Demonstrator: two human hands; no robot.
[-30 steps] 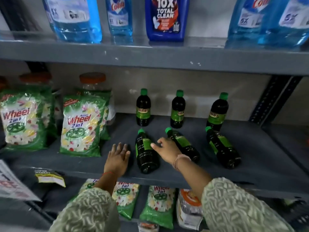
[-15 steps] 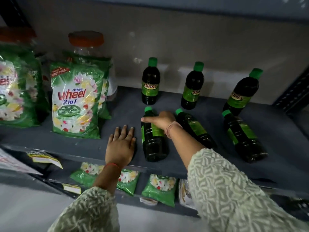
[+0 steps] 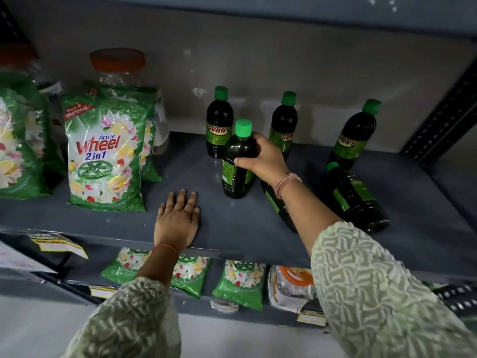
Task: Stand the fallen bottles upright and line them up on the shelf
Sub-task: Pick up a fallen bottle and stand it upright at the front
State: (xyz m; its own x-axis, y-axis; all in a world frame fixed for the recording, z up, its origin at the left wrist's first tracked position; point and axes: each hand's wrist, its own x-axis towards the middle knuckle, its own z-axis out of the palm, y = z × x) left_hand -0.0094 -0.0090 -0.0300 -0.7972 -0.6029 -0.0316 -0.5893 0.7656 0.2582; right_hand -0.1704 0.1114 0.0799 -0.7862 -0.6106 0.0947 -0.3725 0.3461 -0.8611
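Grey metal shelf against a pale wall: detergent packets at left; left hand flat, fingers spread; right hand wrapped around an upright dark bottle; fallen bottle at right.

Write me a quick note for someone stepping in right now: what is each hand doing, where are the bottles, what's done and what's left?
Left hand: flat on the shelf, empty.
Right hand: gripping the held bottle, now roughly upright at the front.
Three back-row bottles stand by the wall.
Left to do: two fallen bottles, one under the right forearm, one at the right. Stand them up and line all three in a row.
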